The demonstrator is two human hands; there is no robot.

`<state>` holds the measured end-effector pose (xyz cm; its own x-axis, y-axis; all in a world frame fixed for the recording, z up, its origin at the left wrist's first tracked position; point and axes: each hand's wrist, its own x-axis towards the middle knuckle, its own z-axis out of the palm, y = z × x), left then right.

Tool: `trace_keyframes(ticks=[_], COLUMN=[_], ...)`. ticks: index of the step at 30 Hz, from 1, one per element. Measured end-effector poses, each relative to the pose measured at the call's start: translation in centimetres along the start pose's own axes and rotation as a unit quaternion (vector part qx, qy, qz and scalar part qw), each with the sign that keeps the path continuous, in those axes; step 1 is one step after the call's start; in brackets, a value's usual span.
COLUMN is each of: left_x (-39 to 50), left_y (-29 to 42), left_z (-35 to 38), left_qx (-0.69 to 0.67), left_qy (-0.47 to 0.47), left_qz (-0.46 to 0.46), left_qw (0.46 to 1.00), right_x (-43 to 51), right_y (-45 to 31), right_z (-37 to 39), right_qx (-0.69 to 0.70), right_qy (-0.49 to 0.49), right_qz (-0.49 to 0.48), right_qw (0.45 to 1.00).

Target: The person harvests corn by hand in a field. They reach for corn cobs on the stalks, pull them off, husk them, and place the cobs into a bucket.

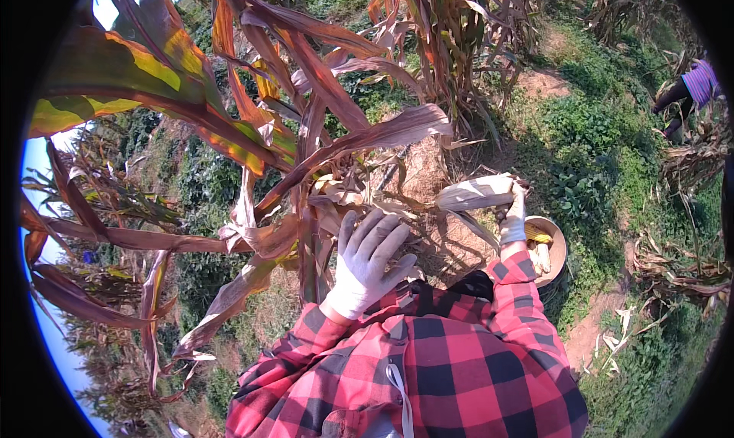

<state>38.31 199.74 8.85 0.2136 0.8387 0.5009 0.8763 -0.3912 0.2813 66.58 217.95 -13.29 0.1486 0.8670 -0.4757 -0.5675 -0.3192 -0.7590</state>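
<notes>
My right hand point(512, 214), in a white work glove, grips an ear of corn point(475, 194) by one end; pale dry husk still wraps the ear. The ear points left, over bare soil. My left hand point(373, 260), gloved in white with greyed fingers, is spread in front of my chest and holds nothing. Just beyond its fingertips stands a dry corn stalk point(308, 249) with curled brown leaves. Beside my right forearm sits a round bucket point(557, 266) with yellow corn cobs point(538, 235) in it.
Large drying corn leaves point(189, 102) hang across the left and upper left. A bundle of corn stalks point(453, 54) stands upright ahead. Low green plants point(596, 134) cover the ground at right. Another person in a striped purple top point(698, 83) is at the far right.
</notes>
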Motion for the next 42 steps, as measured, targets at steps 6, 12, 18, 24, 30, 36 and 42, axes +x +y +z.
trace_keyframes(ticks=[6,12,18,24,30,36,42], left_x=[5.5,5.0,2.9,-2.8,-1.4,1.6,-2.2], left_y=[4.3,4.4,-3.3,-9.4,-0.8,0.5,-4.2], left_z=[12.2,18.5,18.9,17.3,11.9,12.7,14.7], left_qx=[-0.271,-0.406,-0.6,-0.56,-0.376,-0.175,-0.645], left_qy=[-0.18,-0.301,-0.047,-0.044,0.017,-0.252,-0.315], left_qz=[-0.053,-0.185,-0.481,-0.586,-0.285,-0.089,-0.257], left_qw=[0.944,0.843,0.637,0.584,0.882,0.948,0.647], right_x=[-7.8,-12.4,-8.7,-6.9,-9.2,-13.0,-12.5], right_y=[-2.8,-2.3,-2.3,-2.4,-1.9,-1.1,-2.9], right_z=[-2.4,-3.4,-5.3,-5.0,-0.4,3.2,0.2], right_qx=[-0.065,-0.004,0.121,0.102,-0.086,-0.136,-0.257], right_qy=[-0.005,-0.065,0.003,0.127,0.125,-0.003,-0.101], right_qz=[-0.071,-0.059,-0.026,-0.037,-0.098,0.02,-0.011], right_qw=[0.995,0.996,0.992,0.986,0.984,0.99,0.961])
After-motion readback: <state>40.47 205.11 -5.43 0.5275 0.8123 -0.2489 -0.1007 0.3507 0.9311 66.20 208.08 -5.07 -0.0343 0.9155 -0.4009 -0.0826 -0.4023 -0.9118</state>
